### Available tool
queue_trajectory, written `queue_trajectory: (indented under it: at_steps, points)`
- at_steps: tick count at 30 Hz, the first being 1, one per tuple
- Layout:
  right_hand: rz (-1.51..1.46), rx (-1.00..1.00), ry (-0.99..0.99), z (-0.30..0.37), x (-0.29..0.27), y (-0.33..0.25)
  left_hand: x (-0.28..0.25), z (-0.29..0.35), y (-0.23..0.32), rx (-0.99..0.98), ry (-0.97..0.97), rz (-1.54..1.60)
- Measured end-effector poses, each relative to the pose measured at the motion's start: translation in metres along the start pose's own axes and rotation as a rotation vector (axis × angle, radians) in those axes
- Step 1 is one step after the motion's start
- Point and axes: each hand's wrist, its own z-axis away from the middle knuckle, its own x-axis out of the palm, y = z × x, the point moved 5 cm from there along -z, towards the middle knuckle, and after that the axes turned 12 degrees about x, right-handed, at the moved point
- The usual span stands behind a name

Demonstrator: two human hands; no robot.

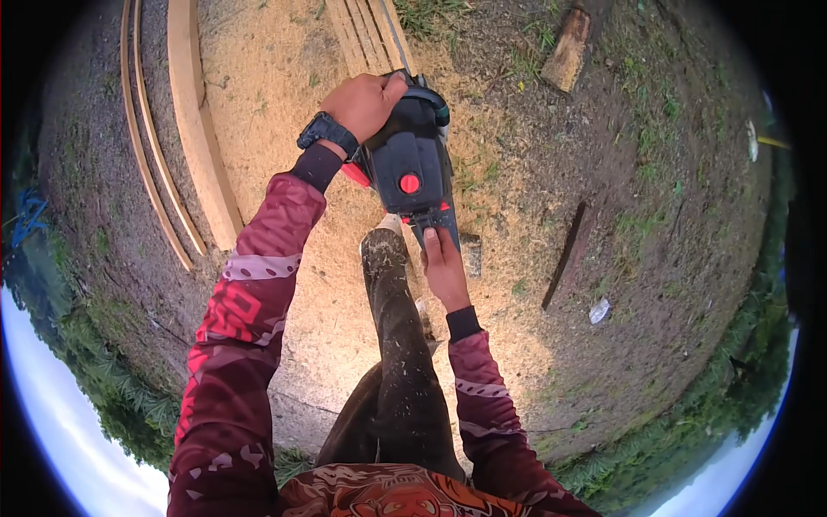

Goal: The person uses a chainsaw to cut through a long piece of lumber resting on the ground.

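Observation:
A black chainsaw (408, 155) with red parts is held out in front of me, its bar pointing away over cut timber (366, 39). My left hand (362, 103), with a dark watch on the wrist, is closed round the front handle at the saw's far left. Nearer to me, my right hand (445, 267) grips the rear handle, thumb on top; its other fingers are partly hidden. The timber shows several long parallel cuts. Where the bar meets the wood is mostly hidden behind the saw body.
A thick sawn beam (200, 129) and thin wooden strips (146, 129) lie at the left. Sawdust (319, 345) covers the ground around my legs. To the right are a short wood block (568, 50), a dark narrow board (564, 256) and a crumpled clear scrap (599, 311).

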Motion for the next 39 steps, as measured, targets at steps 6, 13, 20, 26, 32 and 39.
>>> queue_trajectory:
  at_steps: [6, 13, 20, 26, 32, 39]
  points:
    - [0.099, -0.039, 0.028, -0.015, 0.002, -0.018, -0.010, -0.017, -0.003, 0.044, 0.051, 0.011]
    - [0.072, -0.011, 0.021, -0.016, 0.006, -0.025, -0.011, -0.024, -0.011, 0.006, 0.015, 0.007]
    - [0.100, -0.043, 0.020, -0.030, 0.014, -0.052, -0.027, -0.047, -0.017, 0.005, -0.041, -0.016]
    - [0.085, -0.041, 0.011, -0.040, 0.018, -0.057, -0.025, -0.054, -0.028, 0.016, 0.055, -0.005]
    - [0.115, -0.012, 0.024, -0.047, 0.019, -0.073, -0.030, -0.070, -0.035, 0.032, 0.059, 0.002]
    - [0.145, -0.012, 0.030, -0.062, 0.025, -0.089, -0.037, -0.087, -0.046, 0.043, 0.059, -0.010]
